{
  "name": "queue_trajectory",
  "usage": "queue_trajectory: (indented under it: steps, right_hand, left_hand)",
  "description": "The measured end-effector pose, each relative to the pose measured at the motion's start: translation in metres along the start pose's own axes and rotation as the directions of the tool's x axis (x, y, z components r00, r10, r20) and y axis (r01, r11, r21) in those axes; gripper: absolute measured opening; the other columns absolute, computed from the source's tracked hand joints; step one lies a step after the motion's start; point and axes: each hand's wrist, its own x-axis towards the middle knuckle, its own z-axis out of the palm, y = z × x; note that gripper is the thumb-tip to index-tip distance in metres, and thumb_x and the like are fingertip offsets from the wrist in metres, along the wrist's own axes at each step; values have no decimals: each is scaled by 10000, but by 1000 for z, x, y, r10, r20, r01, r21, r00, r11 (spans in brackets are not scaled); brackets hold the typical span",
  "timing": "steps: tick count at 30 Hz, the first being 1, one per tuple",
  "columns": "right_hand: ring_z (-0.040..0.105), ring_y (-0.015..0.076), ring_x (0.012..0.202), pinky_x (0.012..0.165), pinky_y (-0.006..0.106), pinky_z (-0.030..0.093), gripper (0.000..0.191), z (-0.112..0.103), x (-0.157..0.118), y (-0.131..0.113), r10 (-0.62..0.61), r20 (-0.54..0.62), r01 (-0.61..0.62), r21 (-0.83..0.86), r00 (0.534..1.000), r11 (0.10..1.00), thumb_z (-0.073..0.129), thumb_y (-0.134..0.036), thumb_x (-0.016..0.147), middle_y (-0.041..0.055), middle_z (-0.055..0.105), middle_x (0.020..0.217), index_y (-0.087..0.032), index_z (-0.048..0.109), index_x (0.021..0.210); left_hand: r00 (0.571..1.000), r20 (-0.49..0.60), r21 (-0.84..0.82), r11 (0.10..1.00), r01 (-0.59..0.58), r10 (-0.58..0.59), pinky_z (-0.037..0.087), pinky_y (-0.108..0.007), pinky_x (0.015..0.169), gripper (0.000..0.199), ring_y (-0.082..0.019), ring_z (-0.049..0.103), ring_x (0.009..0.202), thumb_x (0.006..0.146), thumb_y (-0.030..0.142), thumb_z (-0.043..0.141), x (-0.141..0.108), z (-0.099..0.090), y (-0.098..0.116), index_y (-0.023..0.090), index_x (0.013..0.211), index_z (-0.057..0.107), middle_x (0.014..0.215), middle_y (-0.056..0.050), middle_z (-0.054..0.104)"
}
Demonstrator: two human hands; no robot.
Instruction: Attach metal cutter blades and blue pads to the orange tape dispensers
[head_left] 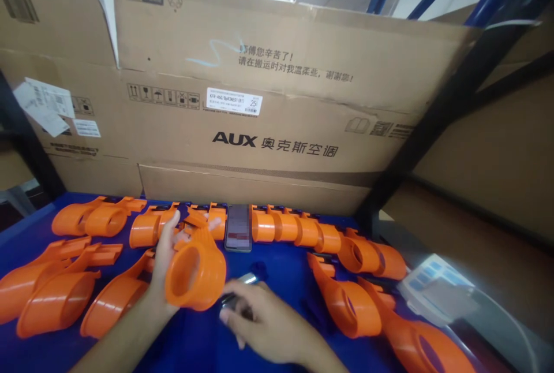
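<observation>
My left hand [164,260] is closed round an orange plastic ring-shaped part [212,263] with a flat stem, raised above the blue surface. The ring's opening faces me, and the stem end is up by my fingers. To the right and slightly lower, my right hand [268,315] is closed on a small tool [247,279] with a shiny metal end and a dark body. Its exact kind cannot be made out, as the fingers cover much of it. The tool is close to the lower right of the ring; whether they touch cannot be told.
Similar orange parts [264,227] line the back of the blue surface [190,344]. More lie at left [56,304] and right [352,309]. A phone [239,228] leans among the back row. A pale device [437,286] stands right. Cardboard [277,119] walls the back, beside a dark post [415,142].
</observation>
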Motion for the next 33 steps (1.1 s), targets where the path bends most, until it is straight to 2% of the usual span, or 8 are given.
queue_trajectory:
  steps: [2, 6, 11, 16, 21, 25, 29, 33]
  right_hand:
    - [579, 113, 557, 564, 205, 423, 245, 5, -2, -7, -73, 69, 78, -74, 995, 994, 674, -342, 909, -38, 677, 688, -248, 706, 1132]
    - [580, 113, 577, 547, 203, 402, 43, 10, 2, -10, -220, 77, 229, -150, 972, 962, 717, -216, 840, -42, 674, 695, -248, 733, 865]
    - [497, 111, 524, 508, 211, 344, 186, 20, 10, 4, -198, -49, 181, -235, 979, 955, 679, -85, 775, -48, 584, 602, -228, 589, 698]
    - [546, 140, 588, 540, 212, 384, 230, 25, 14, 15, -145, -184, 109, -193, 972, 975, 554, -21, 766, -11, 641, 703, -231, 630, 823]
    - [527, 134, 556, 526, 210, 367, 212, 23, 13, 15, -117, -251, 80, -151, 961, 985, 555, -54, 782, -38, 608, 649, -229, 629, 876]
    - [452, 121, 496, 494, 212, 323, 143, 10, 11, 14, -62, -426, 8, -127, 903, 992, 539, -100, 822, -70, 494, 564, -235, 582, 821]
    - [436, 126, 508, 495, 220, 335, 43, -10, 8, 16, -44, -607, -23, -103, 794, 994, 568, -204, 877, -71, 443, 573, -233, 597, 890]
    - [466, 137, 527, 512, 234, 386, 90, -22, 7, 17, -47, -681, 1, -68, 731, 998, 579, -277, 901, -57, 461, 608, -222, 618, 961]
  left_hand:
    - [999, -14, 0, 999, -34, 34, 488, -217, 497, 477, -142, 614, 448, 886, 513, 658, -1, 1, -1, 84, 1089, 707, 510, 19, 628]
    - [999, -6, 61, 997, -48, 49, 509, -233, 502, 458, -160, 633, 465, 890, 490, 659, -1, 5, -11, 73, 1067, 726, 520, -9, 651]
    - [997, 6, 90, 993, -74, 74, 512, -235, 495, 433, -163, 645, 479, 913, 489, 625, -1, 7, -14, 81, 986, 750, 536, -35, 677]
    - [1000, -8, 80, 997, -16, 16, 496, -223, 473, 433, -146, 620, 446, 915, 500, 621, -4, 7, -15, 88, 926, 752, 510, -33, 660]
    - [999, -14, 107, 994, -27, 29, 499, -227, 467, 499, -149, 619, 435, 924, 521, 601, -7, 12, -15, 63, 1071, 733, 496, -17, 644]
    - [1000, -16, 87, 996, -25, 27, 513, -233, 477, 548, -163, 644, 459, 943, 508, 580, -7, 11, -14, 25, 1175, 698, 497, -16, 643]
    - [1000, 0, 16, 1000, -9, 9, 518, -222, 488, 575, -145, 622, 441, 953, 490, 578, -3, 5, -13, 7, 1255, 657, 453, 23, 593]
    - [1000, -9, 64, 998, 6, -5, 536, -236, 510, 617, -163, 645, 476, 914, 542, 605, 0, -1, -10, 20, 1236, 674, 498, -1, 635]
